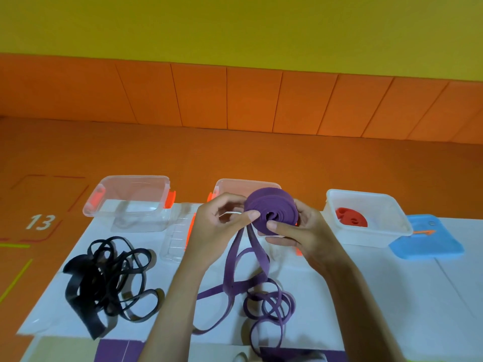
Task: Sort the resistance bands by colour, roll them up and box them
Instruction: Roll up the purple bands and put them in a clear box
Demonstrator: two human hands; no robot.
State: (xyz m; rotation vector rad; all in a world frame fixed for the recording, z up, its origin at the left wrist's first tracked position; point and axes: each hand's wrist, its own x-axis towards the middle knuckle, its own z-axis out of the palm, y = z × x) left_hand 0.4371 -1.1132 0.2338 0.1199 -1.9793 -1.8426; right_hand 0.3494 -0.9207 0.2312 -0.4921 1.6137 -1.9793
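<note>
Both hands hold a half-rolled purple resistance band roll (271,207) above the white table, in front of the middle clear box (224,185). My right hand (300,231) grips the roll from the right, thumb on its face. My left hand (222,226) pinches its left edge with thumb and fingers. The band's loose tail (235,262) hangs down to a heap of purple bands (269,307). A tangle of black bands (109,280) lies at the left. Rolled red bands (351,218) sit in the right white box (368,218).
An empty clear box (128,202) with orange clips stands at the back left. A clear lid (177,233) lies between the boxes. A blue lid (428,239) lies at the far right. The white table's left edge (52,291) borders an orange floor.
</note>
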